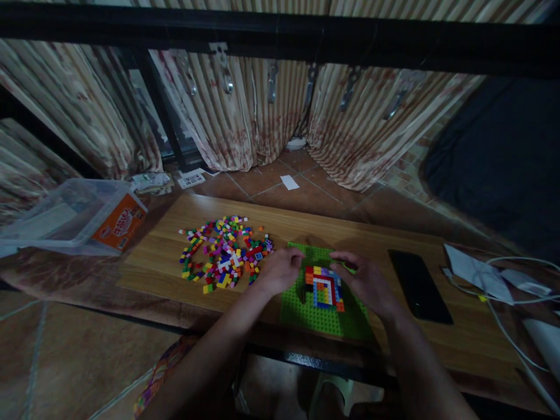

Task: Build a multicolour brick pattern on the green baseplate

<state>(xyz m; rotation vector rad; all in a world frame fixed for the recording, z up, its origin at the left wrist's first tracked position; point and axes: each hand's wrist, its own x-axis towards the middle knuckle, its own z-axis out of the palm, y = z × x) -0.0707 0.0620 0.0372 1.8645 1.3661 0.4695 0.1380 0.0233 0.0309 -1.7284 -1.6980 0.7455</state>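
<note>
An orange label (117,223) on the clear plastic box (65,216), at ten o'clock from the table (306,227), carries print too blurred to read.

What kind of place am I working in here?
Probably a home room, not a workshop: patterned curtains hang behind, the floor is terracotta tile, and a low wooden board holds loose toy bricks and a phone.

Head camera looks steeply down, near table (394,233).
</note>
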